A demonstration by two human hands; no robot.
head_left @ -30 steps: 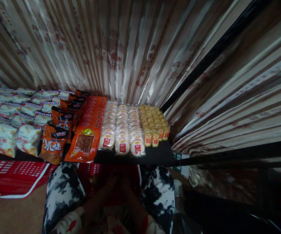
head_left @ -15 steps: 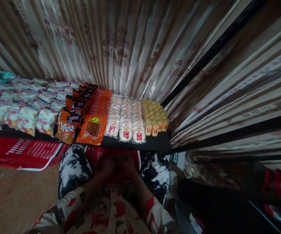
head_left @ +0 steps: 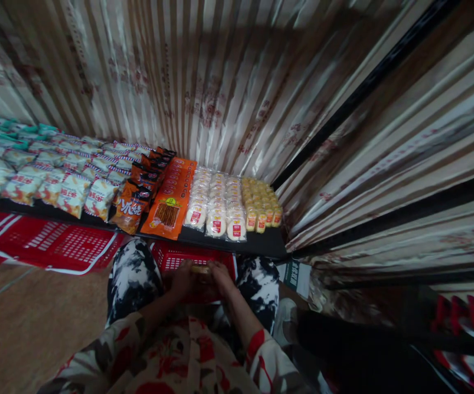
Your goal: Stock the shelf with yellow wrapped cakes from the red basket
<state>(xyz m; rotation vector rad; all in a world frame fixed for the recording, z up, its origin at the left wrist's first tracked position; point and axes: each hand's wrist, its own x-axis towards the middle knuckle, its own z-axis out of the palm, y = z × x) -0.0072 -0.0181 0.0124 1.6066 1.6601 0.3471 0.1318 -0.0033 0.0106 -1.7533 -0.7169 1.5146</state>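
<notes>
Low between my knees, my left hand (head_left: 183, 278) and my right hand (head_left: 219, 277) hold a small tan packet (head_left: 201, 270) from its two sides. The fingers of both hands are curled round its ends, and dim light hides its print. Beneath them is a red plastic basket (head_left: 173, 258) with a pierced wall. On the black shelf (head_left: 261, 244) just ahead stand small yellow packets (head_left: 260, 208), round white wrapped packets (head_left: 216, 216) and a flat orange packet (head_left: 169, 200).
Farther left on the shelf are orange-black bags (head_left: 131, 205) and rows of white snack bags (head_left: 73, 189). Another red basket (head_left: 62, 246) lies on the floor at left. Striped curtain (head_left: 220, 82) backs the shelf, with a black post (head_left: 360, 98) slanting at right.
My hands have come up slightly, and the tan packet now shows between them. The view has shifted a little left, so shelf goods appear farther right.
</notes>
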